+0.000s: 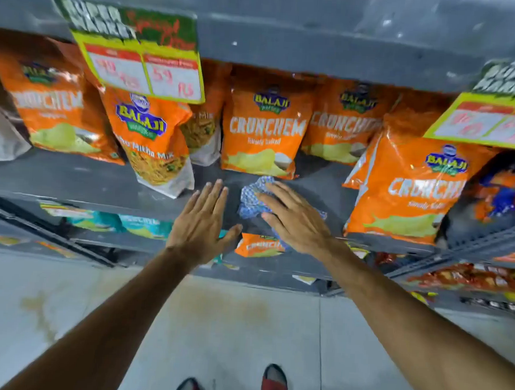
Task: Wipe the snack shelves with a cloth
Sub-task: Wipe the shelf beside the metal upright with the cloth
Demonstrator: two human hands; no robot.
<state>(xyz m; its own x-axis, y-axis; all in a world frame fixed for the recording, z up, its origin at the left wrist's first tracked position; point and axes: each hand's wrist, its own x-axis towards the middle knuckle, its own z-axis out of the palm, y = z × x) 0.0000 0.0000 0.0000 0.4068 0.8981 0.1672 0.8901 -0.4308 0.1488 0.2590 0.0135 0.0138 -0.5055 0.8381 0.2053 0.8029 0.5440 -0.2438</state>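
Observation:
A blue and white patterned cloth point(253, 197) lies bunched on the dark grey snack shelf point(84, 182), in a gap between orange snack bags. My right hand point(293, 219) lies flat on the cloth with fingers spread, pressing it onto the shelf. My left hand point(201, 221) hovers just left of the cloth, fingers straight and together, thumb out, holding nothing. An orange Crunchem bag point(263, 126) stands right behind the cloth.
A Mitha Mix bag point(151, 141) stands left of the gap and a large Crunchem bag point(405, 190) leans at its right. Yellow price tags point(141, 54) hang from the shelf above. Lower shelves hold more bags. The floor and my red shoes point(274, 385) are below.

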